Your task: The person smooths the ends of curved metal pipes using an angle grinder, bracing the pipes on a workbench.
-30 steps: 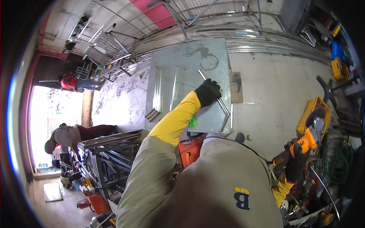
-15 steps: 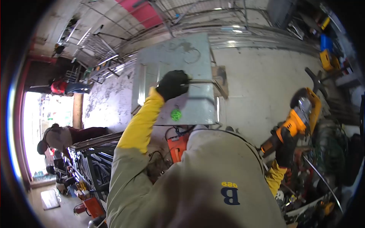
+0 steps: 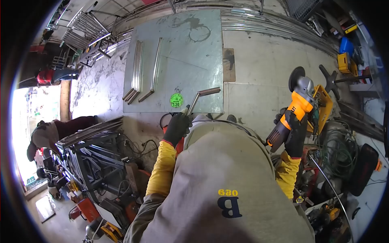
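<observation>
My left hand (image 3: 177, 128), in a black glove with a yellow sleeve, grips one end of a bent metal tube (image 3: 194, 103) near the front edge of the metal table (image 3: 190, 60). The tube's angled end points right, over the tabletop. On the right, my right hand (image 3: 295, 133), also gloved, is closed around an orange angle grinder (image 3: 298, 106), its disc upward. Several bent tubes (image 3: 137, 67) lie side by side at the table's left, and a single bent tube (image 3: 155, 67) lies beside them. A round green sticker (image 3: 176, 100) is on the tabletop.
Another person (image 3: 46, 133) bends down at the left by a dark metal frame stack (image 3: 97, 162); a second person (image 3: 50, 75) is farther up. A black stand (image 3: 333, 81), coiled hose (image 3: 339, 139) and tools are at the right. Long metal bars (image 3: 275, 30) line the back.
My left hand has drawn back toward my body with the tube, which is now bent end outward. The view has shifted, uncovering the tubes on the table. The grinder stays in my right hand.
</observation>
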Demonstrator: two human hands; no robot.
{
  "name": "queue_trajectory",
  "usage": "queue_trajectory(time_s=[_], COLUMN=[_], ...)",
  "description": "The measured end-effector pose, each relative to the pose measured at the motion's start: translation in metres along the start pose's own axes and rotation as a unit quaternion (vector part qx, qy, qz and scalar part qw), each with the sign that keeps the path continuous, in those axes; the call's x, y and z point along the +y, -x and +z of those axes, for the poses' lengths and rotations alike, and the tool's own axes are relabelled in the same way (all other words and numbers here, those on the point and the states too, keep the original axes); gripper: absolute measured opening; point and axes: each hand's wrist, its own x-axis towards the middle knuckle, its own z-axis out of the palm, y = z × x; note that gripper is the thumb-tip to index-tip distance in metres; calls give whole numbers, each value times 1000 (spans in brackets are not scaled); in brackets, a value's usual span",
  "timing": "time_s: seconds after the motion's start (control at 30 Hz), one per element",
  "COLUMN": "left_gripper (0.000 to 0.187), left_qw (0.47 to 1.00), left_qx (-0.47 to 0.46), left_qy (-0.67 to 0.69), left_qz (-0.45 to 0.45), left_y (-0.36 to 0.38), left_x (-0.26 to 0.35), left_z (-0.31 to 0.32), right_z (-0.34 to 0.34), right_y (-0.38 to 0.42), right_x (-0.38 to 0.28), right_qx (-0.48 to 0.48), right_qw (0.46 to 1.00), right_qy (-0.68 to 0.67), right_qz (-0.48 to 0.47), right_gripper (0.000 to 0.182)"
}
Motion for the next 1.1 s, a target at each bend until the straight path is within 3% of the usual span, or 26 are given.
queue_trajectory(time_s=[0.1, 0.13, 0.17, 0.23, 0.5, 0.57, 0.7, 0.77, 0.83, 0.93, 1.1], left_gripper=[43, 40, 40, 34, 26, 38, 40, 28, 29, 33, 28], left_qw=[996, 995, 996, 998, 998, 998, 996, 997, 995, 989, 970], left_qx=[-8, -2, -6, -35, -50, -57, -79, -75, -72, -131, -194], left_qy=[-85, -75, -68, 25, 36, 33, 40, -12, -39, 60, 139], left_qz=[-16, 65, 64, -36, -16, -3, -12, 10, 49, -24, -55], left_y=[3, -6, -5, -2, -1, -3, -9, -1, -9, -5, -18], left_x=[27, 4, 9, 19, 24, 23, 20, 29, 24, 34, 39], left_z=[2, 3, 0, -3, -5, -9, -14, -19, -19, -30, -48], right_z=[21, 24, 31, 40, 57, 61, 69, 67, 67, 65, 77], right_y=[-3, 3, 3, 4, 21, 27, 44, 55, 61, 76, 75], right_x=[-8, -14, -15, -15, -20, -19, -12, -7, -5, 2, -5], right_qx=[8, 13, 13, 16, 45, 47, 68, 79, 83, 59, 47], right_qw=[1000, 1000, 1000, 1000, 997, 997, 995, 994, 993, 994, 996], right_qy=[13, 9, 18, 23, 55, 41, 43, 17, 16, -21, 2], right_qz=[8, 11, 10, 12, 37, 35, 51, 71, 76, 92, 81], right_gripper=[43, 42, 42, 43, 46, 45, 45, 45, 50, 53, 50])
